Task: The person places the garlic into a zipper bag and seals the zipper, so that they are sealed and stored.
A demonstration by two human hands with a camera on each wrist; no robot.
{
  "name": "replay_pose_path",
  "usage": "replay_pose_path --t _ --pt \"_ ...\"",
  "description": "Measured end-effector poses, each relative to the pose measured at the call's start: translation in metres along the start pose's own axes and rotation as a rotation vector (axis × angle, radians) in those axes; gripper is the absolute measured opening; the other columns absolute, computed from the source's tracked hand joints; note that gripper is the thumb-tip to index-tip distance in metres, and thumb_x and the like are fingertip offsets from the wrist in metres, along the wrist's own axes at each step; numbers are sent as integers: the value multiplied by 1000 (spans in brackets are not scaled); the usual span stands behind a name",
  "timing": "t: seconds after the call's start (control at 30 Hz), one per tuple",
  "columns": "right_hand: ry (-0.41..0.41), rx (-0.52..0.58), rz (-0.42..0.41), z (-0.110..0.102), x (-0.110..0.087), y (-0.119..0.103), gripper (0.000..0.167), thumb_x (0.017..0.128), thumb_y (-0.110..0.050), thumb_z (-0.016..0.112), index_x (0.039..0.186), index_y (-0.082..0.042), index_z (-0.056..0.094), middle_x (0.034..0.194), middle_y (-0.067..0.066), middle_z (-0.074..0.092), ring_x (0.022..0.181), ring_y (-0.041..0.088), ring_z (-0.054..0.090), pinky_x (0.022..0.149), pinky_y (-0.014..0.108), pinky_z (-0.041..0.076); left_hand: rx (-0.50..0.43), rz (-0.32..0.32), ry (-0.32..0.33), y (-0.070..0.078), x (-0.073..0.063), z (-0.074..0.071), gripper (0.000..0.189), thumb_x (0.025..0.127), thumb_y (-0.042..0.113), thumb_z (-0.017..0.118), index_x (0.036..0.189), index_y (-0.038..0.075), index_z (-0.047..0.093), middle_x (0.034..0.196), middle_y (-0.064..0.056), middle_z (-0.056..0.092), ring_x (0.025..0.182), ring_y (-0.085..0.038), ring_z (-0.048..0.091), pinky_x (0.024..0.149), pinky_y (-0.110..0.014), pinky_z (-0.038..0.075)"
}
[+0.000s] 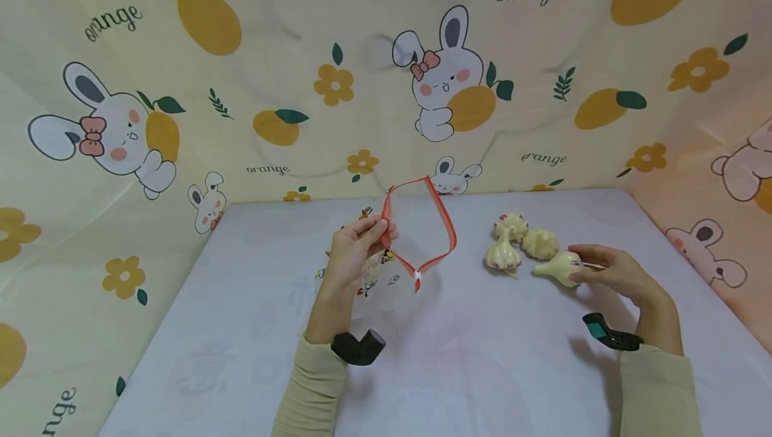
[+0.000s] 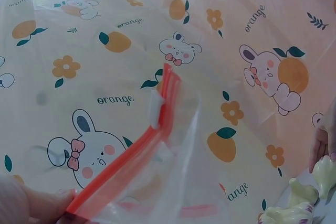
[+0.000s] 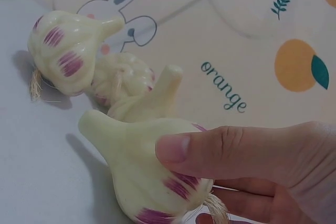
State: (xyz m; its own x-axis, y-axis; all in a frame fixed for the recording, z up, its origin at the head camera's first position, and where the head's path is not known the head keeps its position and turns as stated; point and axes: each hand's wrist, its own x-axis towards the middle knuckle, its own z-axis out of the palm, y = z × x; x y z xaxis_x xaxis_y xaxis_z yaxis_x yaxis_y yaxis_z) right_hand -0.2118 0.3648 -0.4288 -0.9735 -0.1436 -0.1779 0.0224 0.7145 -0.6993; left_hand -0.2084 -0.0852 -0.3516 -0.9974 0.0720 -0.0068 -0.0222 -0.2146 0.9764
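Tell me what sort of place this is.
Probably a makeshift tabletop recording setup: a pale table walled on three sides by rabbit-printed sheeting, plus a pair of black wrist-worn devices.

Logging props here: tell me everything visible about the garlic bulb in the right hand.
The garlic bulb is cream with purple streaks, smooth and apparently plastic, with a blunt neck and straw-like strands at the root end. It is tipped sideways, neck toward the person's left, to the right of three other garlic bulbs. The right hand grips it near the strands; contact with the table is unclear.
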Motion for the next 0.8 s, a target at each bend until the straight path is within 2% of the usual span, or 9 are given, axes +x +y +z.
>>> replay_pose_path --t 0.23,0.33,0.4,0.47,0.57,0.67,0.7,0.8 --pt "-3 -4 6 -1 0 -2 70 90 -31 68 142 6 39 144 35 40 124 46 42 96 64 43 -7 4 6 0 0 1 27 97 8 55 115 -10 61 75 11 70 73 -3 71 78 -20 60" --pt "4 -20 8 -2 -1 -3 70 89 -33 69 141 4 40 142 33 43 110 18 55 95 59 47 -9 4 3 0 0 0 26 97 8 55 115 -10 61 75 11 71 74 -2 71 78 -20 59" --pt "11 -30 7 -4 -2 -5 70 88 -34 69 141 3 42 141 32 45 99 -3 51 93 54 49 -8 5 -1 0 0 0 27 97 8 55 115 -10 61 75 11 71 74 -2 71 79 -21 60" --pt "14 -36 16 -4 -2 -6 71 88 -37 70 141 2 42 140 31 46 91 -16 41 92 49 50 -10 4 -4 -1 1 -1 27 97 9 55 115 -10 61 75 11 71 74 -2 71 80 -21 59" --pt "18 -32 8 -5 -2 -8 70 87 -36 71 140 3 44 137 29 49 88 -20 41 87 33 52 -16 -2 -7 -2 1 -1 27 97 8 55 115 -10 61 75 11 71 74 -2 71 78 -20 59" --pt "13 -27 4 -4 -3 -9 69 87 -35 71 139 3 45 138 29 50 87 -22 42 85 30 53 -22 -5 -7 -2 1 0 26 97 7 55 115 -10 61 75 11 71 74 -3 70 77 -19 59" --pt "12 -26 1 -4 -3 -10 69 87 -34 71 139 3 45 138 29 50 87 -23 42 85 29 54 -22 -7 -8 -2 1 1 26 97 7 55 115 -10 61 75 11 71 74 -3 70 77 -19 59" --pt "0 -19 5 -3 -3 -11 70 87 -35 70 139 3 44 140 31 47 88 -24 41 90 43 54 -21 -4 -10 -3 1 2 25 96 8 56 113 -9 63 76 10 71 74 -3 70 77 -20 60"
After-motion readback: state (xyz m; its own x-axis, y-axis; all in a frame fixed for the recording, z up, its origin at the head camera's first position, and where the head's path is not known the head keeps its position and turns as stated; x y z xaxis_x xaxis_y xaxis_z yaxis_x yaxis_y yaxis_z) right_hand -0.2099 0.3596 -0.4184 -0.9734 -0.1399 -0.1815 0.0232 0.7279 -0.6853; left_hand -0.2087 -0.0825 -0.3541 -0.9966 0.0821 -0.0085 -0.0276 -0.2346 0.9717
